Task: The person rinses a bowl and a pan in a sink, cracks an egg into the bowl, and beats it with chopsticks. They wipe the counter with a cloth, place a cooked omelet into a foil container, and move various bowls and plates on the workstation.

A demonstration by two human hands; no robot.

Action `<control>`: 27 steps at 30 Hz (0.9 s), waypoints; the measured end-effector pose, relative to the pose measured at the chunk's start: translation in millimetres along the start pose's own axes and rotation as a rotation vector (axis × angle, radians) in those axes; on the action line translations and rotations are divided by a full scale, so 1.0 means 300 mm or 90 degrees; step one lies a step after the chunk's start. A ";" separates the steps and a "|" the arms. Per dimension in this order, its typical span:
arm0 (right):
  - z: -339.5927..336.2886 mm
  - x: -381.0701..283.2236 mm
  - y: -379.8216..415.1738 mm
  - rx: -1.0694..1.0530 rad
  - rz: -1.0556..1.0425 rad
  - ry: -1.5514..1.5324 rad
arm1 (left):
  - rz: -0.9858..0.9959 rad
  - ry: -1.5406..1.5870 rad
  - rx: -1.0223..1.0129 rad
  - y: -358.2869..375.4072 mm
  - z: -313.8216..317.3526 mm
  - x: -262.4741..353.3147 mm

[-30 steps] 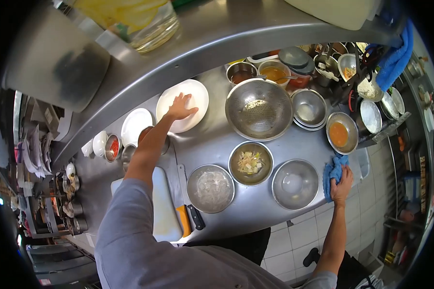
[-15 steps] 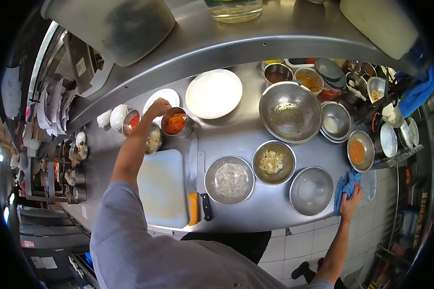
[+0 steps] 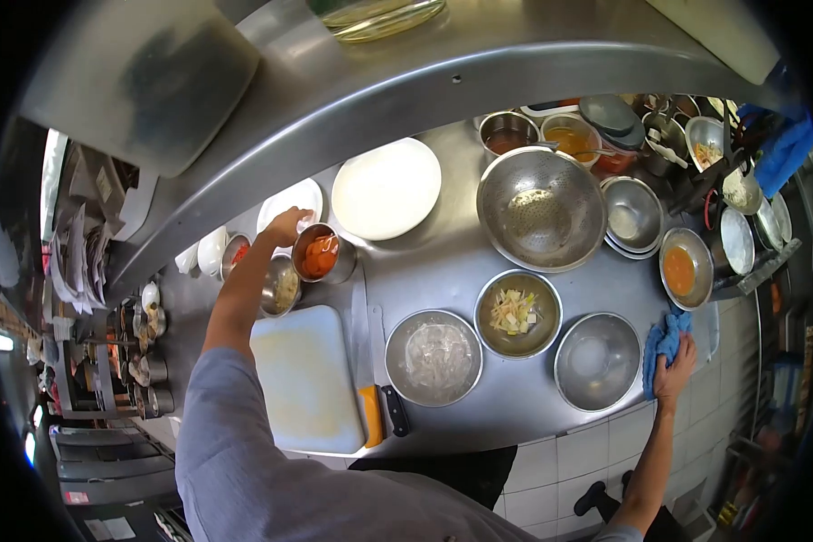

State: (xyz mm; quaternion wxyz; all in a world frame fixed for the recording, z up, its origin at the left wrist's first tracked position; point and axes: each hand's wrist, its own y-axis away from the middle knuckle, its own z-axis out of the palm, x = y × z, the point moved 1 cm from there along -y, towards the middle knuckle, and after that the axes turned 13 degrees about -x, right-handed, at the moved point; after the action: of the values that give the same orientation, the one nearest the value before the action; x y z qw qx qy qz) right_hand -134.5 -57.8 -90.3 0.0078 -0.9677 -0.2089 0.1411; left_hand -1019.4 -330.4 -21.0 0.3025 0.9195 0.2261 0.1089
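My left hand [image 3: 289,225] reaches across the small white plate [image 3: 291,200], its curled fingers close to the rim of a metal pot holding orange pieces [image 3: 319,256]. Something small and whitish shows at the fingertips, too small to name. Next to the pot are a bowl of pale chopped food [image 3: 285,287] and a bowl of red bits [image 3: 236,250]. At the counter's right edge, my right hand [image 3: 675,369] grips a crumpled blue cloth [image 3: 662,345]. A metal bowl [image 3: 597,361] stands left of the cloth.
A cutting board [image 3: 303,379] lies near the front edge beside a yellow-handled knife [image 3: 372,417] and a black-handled knife [image 3: 395,411]. Several metal bowls, a large colander [image 3: 542,210] and a large white plate [image 3: 387,189] stand around. A steel shelf [image 3: 461,79] overhangs the back.
The whole view has shifted and tilted. My left hand has dropped slightly toward the pot's rim, and its fingers look extended downward. My right hand stays on the blue cloth.
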 end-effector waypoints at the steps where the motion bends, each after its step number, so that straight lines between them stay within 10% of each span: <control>1: -0.005 -0.002 0.002 -0.010 0.004 0.004 | -0.001 -0.006 0.009 -0.003 -0.012 0.002; 10: -0.015 -0.025 -0.011 0.014 -0.006 -0.010 | -0.154 -0.066 0.343 -0.164 -0.026 -0.013; 19: 0.006 0.009 -0.005 -0.004 0.004 0.021 | -0.248 0.136 0.201 -0.264 -0.059 -0.116; 22: -0.006 -0.004 -0.007 -0.010 -0.007 0.031 | -0.160 0.150 0.370 -0.256 -0.003 -0.208; 27: 0.010 0.018 -0.010 0.002 0.012 0.024 | -0.146 0.030 0.503 0.116 -0.058 0.004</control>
State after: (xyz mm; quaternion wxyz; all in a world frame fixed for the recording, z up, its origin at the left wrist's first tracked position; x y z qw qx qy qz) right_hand -131.8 -53.1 -94.5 0.0122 -0.9721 -0.1994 0.1230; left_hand -1012.0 -345.9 14.1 -0.0690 0.9309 0.3587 0.0002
